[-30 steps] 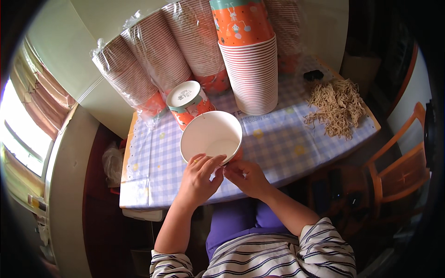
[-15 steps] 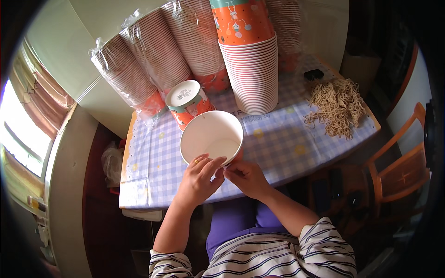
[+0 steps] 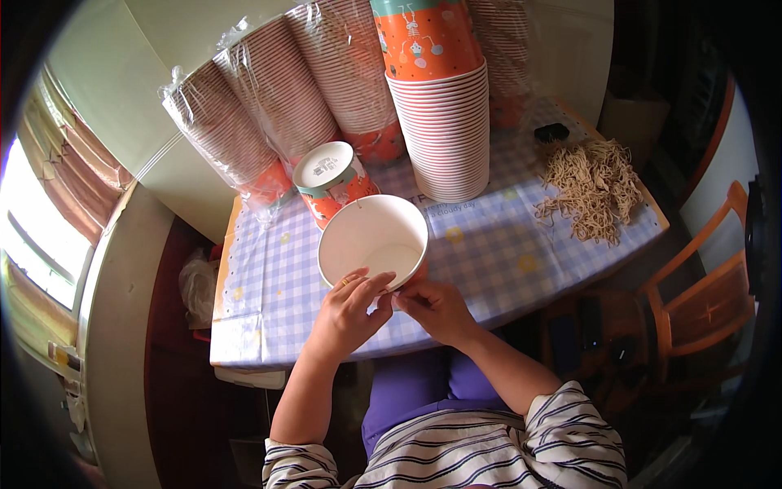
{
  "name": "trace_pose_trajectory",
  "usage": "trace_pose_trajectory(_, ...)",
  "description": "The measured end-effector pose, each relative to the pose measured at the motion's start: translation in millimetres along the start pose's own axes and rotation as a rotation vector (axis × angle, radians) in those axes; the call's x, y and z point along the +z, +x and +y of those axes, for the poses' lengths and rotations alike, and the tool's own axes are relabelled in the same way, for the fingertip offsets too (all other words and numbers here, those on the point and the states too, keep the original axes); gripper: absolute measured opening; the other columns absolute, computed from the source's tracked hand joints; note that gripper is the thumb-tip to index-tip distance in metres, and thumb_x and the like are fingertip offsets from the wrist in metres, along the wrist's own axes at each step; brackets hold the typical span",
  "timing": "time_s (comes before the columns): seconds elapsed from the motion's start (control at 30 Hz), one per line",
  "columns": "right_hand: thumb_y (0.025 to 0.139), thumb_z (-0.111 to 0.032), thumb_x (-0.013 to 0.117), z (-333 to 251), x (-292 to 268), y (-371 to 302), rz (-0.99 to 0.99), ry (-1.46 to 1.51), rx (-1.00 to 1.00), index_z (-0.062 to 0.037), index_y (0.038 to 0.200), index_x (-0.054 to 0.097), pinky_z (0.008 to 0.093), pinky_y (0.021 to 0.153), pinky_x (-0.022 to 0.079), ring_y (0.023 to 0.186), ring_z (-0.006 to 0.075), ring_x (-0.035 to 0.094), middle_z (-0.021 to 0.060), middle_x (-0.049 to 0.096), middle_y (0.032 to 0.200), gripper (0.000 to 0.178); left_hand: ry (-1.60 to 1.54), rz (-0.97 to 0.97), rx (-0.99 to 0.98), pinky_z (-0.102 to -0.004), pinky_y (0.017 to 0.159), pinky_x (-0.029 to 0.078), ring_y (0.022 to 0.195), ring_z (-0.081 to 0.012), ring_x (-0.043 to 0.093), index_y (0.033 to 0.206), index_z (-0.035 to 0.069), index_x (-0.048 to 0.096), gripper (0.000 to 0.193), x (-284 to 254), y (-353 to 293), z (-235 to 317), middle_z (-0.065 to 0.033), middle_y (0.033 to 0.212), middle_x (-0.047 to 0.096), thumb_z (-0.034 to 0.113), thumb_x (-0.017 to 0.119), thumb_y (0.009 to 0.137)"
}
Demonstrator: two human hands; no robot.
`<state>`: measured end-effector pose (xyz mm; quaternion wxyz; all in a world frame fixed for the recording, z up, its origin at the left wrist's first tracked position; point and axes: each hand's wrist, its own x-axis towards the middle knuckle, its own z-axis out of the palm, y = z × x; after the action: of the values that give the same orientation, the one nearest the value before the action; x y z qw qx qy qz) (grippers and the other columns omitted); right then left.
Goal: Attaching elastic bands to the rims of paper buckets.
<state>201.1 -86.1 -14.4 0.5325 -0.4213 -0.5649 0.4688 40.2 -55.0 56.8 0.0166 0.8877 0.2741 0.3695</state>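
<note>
A large white-lined paper bucket (image 3: 366,236) stands tilted toward me at the table's near edge, its mouth facing up. A tiny brownish mark shows inside its far rim. My left hand (image 3: 350,314) grips the near rim, fingers over the inside and thumb outside; a ring is on one finger. Just right of it, my right hand (image 3: 436,312) is closed in a pinch against the outside of the rim. Whatever its fingertips hold is too small to make out. Behind the bucket, an orange and green patterned bucket (image 3: 332,183) sits upside down.
A tall stack of nested paper buckets (image 3: 444,134) rises behind, with several plastic-wrapped stacks (image 3: 273,90) along the wall. A heap of beige cords (image 3: 595,186) lies at the right beside a small black object (image 3: 551,132). A checked cloth (image 3: 269,285) covers the table; a wooden chair (image 3: 705,285) stands right.
Both hands stay at the bucket's near rim, with only slight finger movement. The bucket has barely shifted.
</note>
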Motion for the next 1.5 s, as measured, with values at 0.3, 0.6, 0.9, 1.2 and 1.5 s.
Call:
trace_pose_trajectory(0.3,0.087,-0.014,0.063,0.0,-0.2,0.7,-0.011,-0.002,-0.001,0.0002,0.089,0.063,0.0213,0.056,0.040,0.063,0.0035,0.048,-0.0008,0.057,0.068,0.014,-0.044,-0.017,-0.023,-0.0418,0.086,0.051,0.075,-0.0211,0.066,0.101,0.006,0.062,0.034,-2.6,-1.9,-1.8,-0.0045,0.087,0.067,-0.003,0.067,0.069)
trace_pose_trajectory(0.6,0.087,-0.012,0.063,6.5,-9.4,0.4,-0.098,0.040,-0.037,0.0003,0.094,0.064,0.0228,0.063,0.044,0.071,0.0063,0.054,0.0014,0.061,0.080,0.014,-0.051,-0.058,-0.034,-0.0462,0.094,0.044,0.083,-0.0208,0.064,0.102,0.009,0.063,0.035,-9.0,-3.3,-0.7,-0.0039,0.085,0.066,0.000,0.066,0.069)
trace_pose_trajectory(0.9,0.088,-0.018,0.061,5.9,-9.2,-1.6,-0.068,-0.014,-0.021,0.0004,0.088,0.064,0.0229,0.054,0.040,0.060,0.0058,0.049,0.0019,0.057,0.065,0.018,-0.036,0.001,-0.030,-0.0433,0.091,0.046,0.072,-0.0211,0.064,0.098,0.008,0.063,0.032,-0.6,-0.6,-0.1,-0.0050,0.082,0.067,-0.004,0.066,0.067)
trace_pose_trajectory(1.2,0.084,-0.012,0.065,4.2,-27.4,-0.9,-0.209,-0.138,-0.231,-0.0013,0.089,0.065,0.0258,0.074,0.047,0.084,0.0106,0.059,0.0060,0.064,0.086,0.012,-0.069,-0.077,-0.078,-0.0453,0.094,0.042,0.078,-0.0195,0.062,0.090,0.011,0.066,0.027,-16.5,-6.7,-13.7,-0.0020,0.076,0.062,-0.005,0.062,0.068)
trace_pose_trajectory(1.5,0.085,-0.007,0.061,-1.4,-67.0,20.7,0.241,-0.048,-0.114,0.0011,0.092,0.063,0.0224,0.068,0.047,0.074,0.0086,0.058,0.0044,0.064,0.084,0.011,0.352,0.052,-0.304,-0.0516,0.104,0.028,0.114,-0.0322,0.049,0.108,0.008,0.061,0.043,-51.1,-4.2,-0.6,-0.0124,0.116,0.056,-0.004,0.054,0.068)
